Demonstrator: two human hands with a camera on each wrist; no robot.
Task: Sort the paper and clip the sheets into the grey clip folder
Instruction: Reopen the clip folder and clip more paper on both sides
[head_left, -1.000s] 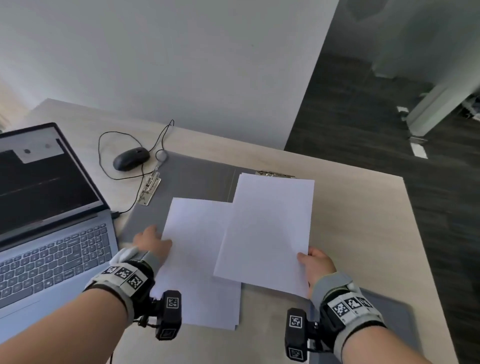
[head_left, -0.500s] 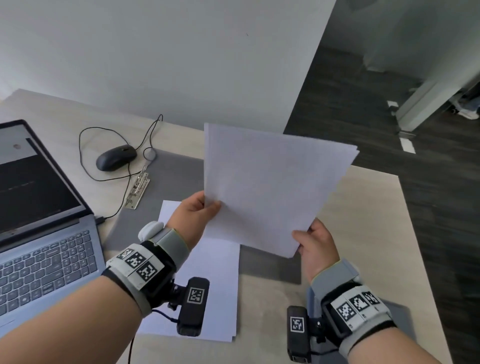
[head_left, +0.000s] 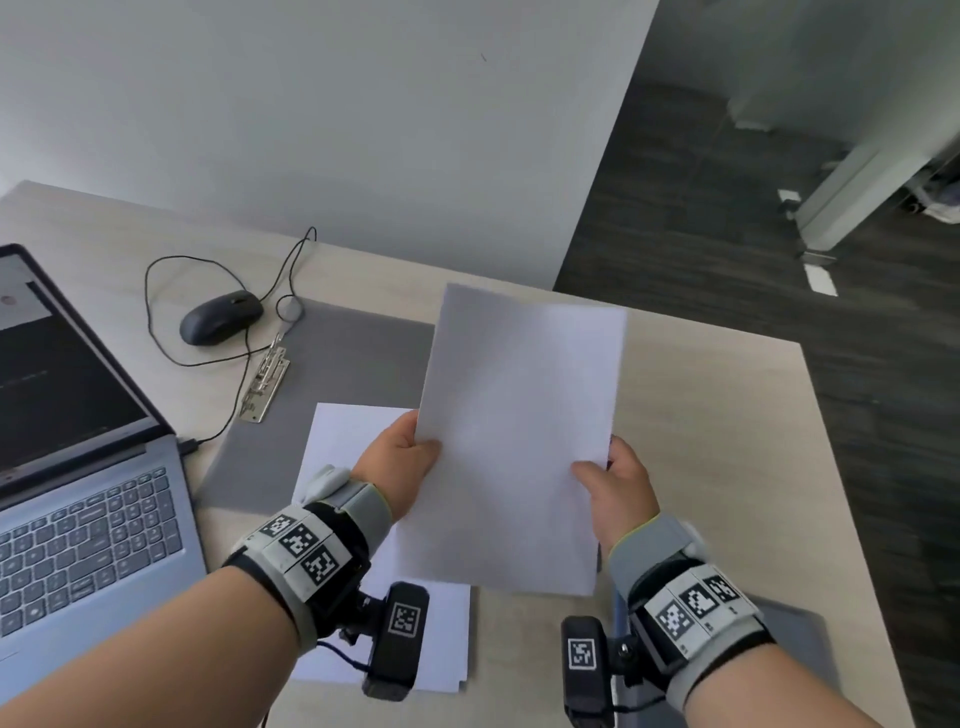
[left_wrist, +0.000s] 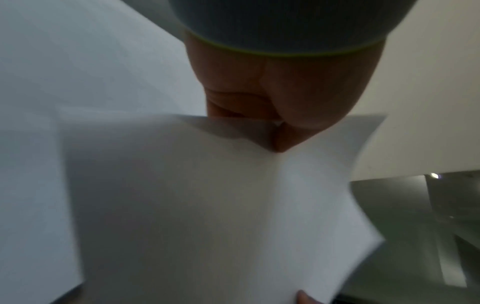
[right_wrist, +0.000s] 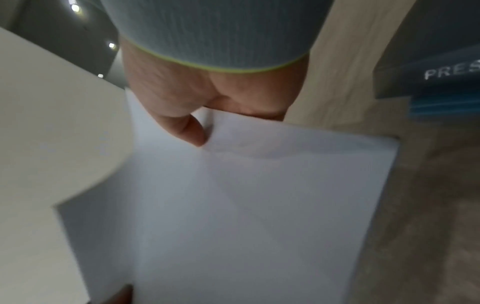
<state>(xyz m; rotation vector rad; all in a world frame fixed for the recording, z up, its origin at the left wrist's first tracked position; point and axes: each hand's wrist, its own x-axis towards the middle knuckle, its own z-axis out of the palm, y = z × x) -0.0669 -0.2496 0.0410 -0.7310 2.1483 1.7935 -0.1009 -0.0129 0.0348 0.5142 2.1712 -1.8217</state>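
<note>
**Sheets held upright between both hands**

The left hand (head_left: 397, 462) pinches the left edge of the lifted sheets (head_left: 519, 441), thumb in front; the right hand (head_left: 618, 486) pinches the right edge. How many sheets is unclear through blur. They hang above the open grey clip folder (head_left: 343, 358), where a second paper stack (head_left: 343, 436) lies on the desk (head_left: 727, 415)

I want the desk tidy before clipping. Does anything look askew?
Only the sheets on the desk: they lie crooked across the grey folder, hanging over its near edge, with their edges fanned out unevenly.
</note>
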